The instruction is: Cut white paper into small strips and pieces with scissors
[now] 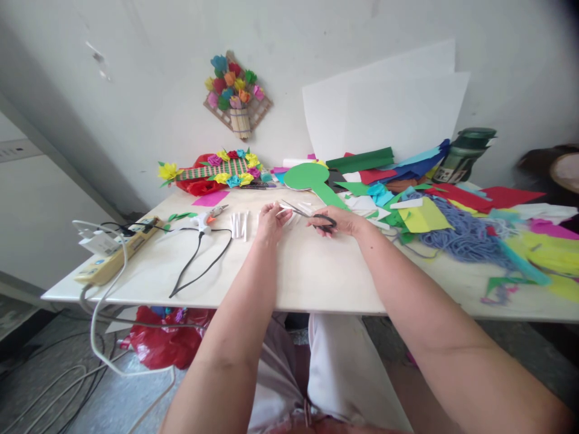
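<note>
My right hand (339, 220) is closed round the black handles of a pair of scissors (326, 223). Their blades point left, toward my left hand (272, 222). The fingers of that hand are closed on a thin white stick, probably rolled paper, whose end shows by the blades; most of it is hidden. More white sticks (302, 208) lie behind the scissors. Left of my left hand, several short white sticks (239, 226) lie side by side on the table (325, 277). Farther left rests a white glue gun (204, 220) with its black cord.
A yellow power strip (118, 250) with chargers and cables sits at the left edge. A green paper shape (312, 178) lies at the back. Coloured paper, blue-grey yarn (465, 232) and a dark bottle (465, 155) crowd the right. Paper flowers (233, 172) lie at back left.
</note>
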`<state>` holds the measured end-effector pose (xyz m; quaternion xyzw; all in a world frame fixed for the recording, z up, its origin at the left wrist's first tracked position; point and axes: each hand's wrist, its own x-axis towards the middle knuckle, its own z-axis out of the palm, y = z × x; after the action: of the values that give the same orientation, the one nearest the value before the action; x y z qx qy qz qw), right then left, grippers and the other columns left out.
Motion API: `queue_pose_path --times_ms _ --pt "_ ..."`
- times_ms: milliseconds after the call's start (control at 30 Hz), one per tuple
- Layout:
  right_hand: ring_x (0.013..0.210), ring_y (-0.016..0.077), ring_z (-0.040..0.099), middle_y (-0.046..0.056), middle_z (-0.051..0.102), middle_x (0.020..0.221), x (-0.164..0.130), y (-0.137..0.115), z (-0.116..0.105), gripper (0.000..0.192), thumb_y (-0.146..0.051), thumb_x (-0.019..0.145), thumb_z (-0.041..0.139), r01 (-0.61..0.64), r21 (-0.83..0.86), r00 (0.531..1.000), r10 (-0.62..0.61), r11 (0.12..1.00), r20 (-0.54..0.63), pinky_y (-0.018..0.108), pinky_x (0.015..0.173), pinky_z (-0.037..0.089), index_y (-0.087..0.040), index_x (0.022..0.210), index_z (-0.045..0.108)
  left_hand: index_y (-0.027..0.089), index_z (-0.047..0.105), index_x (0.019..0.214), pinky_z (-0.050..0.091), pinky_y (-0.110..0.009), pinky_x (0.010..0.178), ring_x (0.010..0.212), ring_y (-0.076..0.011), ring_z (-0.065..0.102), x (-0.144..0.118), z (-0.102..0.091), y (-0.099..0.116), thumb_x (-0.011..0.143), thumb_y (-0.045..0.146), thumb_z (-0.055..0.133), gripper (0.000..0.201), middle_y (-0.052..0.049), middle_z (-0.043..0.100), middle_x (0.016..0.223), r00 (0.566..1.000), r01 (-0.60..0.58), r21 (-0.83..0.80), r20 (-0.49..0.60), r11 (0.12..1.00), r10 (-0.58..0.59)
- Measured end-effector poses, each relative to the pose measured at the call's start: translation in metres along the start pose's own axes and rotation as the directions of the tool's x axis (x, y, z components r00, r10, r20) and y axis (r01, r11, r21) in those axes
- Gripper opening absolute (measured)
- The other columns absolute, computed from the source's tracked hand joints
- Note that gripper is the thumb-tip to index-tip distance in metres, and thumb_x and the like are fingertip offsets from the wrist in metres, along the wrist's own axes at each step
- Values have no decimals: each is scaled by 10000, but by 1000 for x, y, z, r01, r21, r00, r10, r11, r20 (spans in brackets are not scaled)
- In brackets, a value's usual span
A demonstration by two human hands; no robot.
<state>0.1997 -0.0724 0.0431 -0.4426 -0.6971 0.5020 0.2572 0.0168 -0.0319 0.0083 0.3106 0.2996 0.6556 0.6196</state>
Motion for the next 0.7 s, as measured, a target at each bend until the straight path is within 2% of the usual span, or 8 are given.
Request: queue_pose_path --times_ms 333,700 --pt "330 49 443 1 552 469 0 1 -1 274 -355 787 562 5 -10 1000 -5 1000 3 158 292 234 -88 836 603 166 460 733 507 -228 626 561 -101 622 -1 0 1 750 197 621 165 36 545 590 1000 6 21 14 1000 -7" --pt "335 53 444 3 557 473 1 2 -1 277 -369 771 582 -2 -13 1000 2 1000 4 166 296 236 -96 817 602 176 446 755 514 -270 683 552 -104 620 -2 0 2 748 201 611 167 38 543 599 1000 -1 40 26 999 0"
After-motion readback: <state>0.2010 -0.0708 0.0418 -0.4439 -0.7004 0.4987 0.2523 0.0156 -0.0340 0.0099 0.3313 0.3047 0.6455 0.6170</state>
